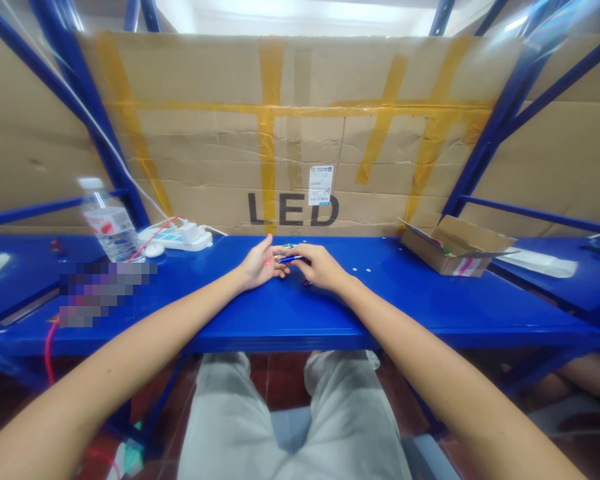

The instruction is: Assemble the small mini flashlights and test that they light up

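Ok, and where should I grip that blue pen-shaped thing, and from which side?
Probably grip the blue pen-shaped thing by its barrel, from the right, as your right hand holds it: it is slim and lies roughly level, crosswise, with one end toward your open left hand. A red spot shows on that palm, so I'd leave that end uncovered.

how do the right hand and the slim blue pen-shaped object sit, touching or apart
Touching: the head view shows the right hand gripping the slim blue pen-shaped object between thumb and fingers.
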Demonstrator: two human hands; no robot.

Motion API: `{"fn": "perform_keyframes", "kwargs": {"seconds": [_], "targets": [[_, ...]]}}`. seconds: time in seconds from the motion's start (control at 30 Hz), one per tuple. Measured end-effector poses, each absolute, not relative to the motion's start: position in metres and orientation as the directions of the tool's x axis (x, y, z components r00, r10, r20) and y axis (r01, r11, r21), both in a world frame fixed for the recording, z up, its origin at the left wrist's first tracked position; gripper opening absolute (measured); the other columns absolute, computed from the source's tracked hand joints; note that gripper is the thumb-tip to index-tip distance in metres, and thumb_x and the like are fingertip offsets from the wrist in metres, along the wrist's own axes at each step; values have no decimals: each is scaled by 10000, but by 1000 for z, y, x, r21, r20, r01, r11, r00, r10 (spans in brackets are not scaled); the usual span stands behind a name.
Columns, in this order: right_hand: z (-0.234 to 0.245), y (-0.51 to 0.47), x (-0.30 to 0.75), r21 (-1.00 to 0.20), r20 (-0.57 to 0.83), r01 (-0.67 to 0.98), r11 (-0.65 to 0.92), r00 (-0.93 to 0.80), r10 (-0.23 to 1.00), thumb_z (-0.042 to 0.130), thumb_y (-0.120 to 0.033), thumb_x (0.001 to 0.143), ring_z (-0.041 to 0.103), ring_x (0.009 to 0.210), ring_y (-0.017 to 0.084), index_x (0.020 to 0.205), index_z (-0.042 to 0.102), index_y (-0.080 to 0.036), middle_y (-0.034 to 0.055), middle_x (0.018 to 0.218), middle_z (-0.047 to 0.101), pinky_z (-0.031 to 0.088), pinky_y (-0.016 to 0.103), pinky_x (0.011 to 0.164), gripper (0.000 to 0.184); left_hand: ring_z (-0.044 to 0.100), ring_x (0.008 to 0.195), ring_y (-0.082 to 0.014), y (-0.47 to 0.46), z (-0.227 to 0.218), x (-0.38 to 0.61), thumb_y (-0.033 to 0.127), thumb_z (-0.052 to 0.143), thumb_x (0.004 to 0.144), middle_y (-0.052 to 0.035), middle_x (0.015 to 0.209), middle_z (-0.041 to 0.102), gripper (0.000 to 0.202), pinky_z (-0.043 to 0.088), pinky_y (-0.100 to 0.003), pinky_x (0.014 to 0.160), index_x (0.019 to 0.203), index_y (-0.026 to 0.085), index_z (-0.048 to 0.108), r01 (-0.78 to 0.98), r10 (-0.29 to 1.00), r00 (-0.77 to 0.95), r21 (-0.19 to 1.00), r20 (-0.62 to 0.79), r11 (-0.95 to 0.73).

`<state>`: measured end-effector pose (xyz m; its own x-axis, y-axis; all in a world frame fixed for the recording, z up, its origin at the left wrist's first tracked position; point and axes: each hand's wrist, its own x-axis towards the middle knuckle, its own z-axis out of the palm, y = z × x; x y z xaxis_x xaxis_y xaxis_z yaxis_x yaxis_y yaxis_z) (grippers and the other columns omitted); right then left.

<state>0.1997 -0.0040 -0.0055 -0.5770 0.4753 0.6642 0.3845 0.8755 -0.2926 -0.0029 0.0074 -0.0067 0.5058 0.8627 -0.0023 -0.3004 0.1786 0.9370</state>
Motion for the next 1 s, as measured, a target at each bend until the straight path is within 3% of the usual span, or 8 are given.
{"fn": "perform_keyframes", "kwargs": {"seconds": [0.27,0.37,0.5,0.57,0.67,0.77,0.87,1.0], "targets": [[-3,-5,200,-359,663,361,860,-551,508,577,-124,927,700,1025,227,1131,726,-188,105,1115,758,515,358,921,260,660,624,-234,6,-6,-3,613,283,1004,-144,748,672,643,491,-319,557,945,104,671,-299,866,501,939,3,170],[-4,-2,203,-416,661,377,828,-499,560,594,-174,927,699,1019,227,1134,697,-193,101,1118,756,509,357,907,233,660,635,-209,4,-6,-1,586,513,951,-127,790,692,497,488,-297,561,957,116,675,-274,893,448,957,45,89],[-6,4,207,-486,617,442,754,-439,654,646,-235,881,668,810,200,1143,626,-192,43,894,740,487,317,755,267,596,572,-155,2,-5,1,352,818,772,-45,654,651,302,416,-248,533,945,131,705,-55,930,306,979,202,-194],[-8,7,209,-515,600,443,733,-425,678,664,-260,861,637,761,184,1127,600,-198,19,850,714,468,302,721,280,555,544,-151,3,-4,0,307,835,739,-19,596,624,272,386,-255,525,922,145,717,75,922,283,952,265,-296],[-10,15,212,-557,574,441,704,-407,710,672,-273,840,599,704,165,1085,594,-204,-6,812,684,460,290,691,266,549,603,-167,5,-2,-3,291,805,745,-21,655,649,196,403,-276,576,870,165,721,198,886,253,876,388,-440],[-11,25,217,-564,565,463,684,-387,729,616,-206,843,610,737,163,944,634,-186,12,831,697,472,302,739,104,556,689,-186,7,-1,-9,272,773,763,-30,738,670,140,422,-291,662,857,179,727,320,844,228,781,486,-536],[-12,35,219,-562,544,498,660,-379,749,577,-174,848,629,772,172,842,675,-177,28,826,716,474,313,776,98,567,723,-201,10,-2,-13,269,741,791,-33,760,670,100,421,-300,703,857,196,725,420,833,222,721,508,-551],[-15,40,218,-598,496,525,605,-350,794,595,-168,820,639,782,173,840,716,-172,33,829,731,477,308,775,122,551,640,-199,15,-7,-15,266,736,787,-26,685,640,67,412,-301,662,808,209,710,506,851,261,687,456,-522]]}}
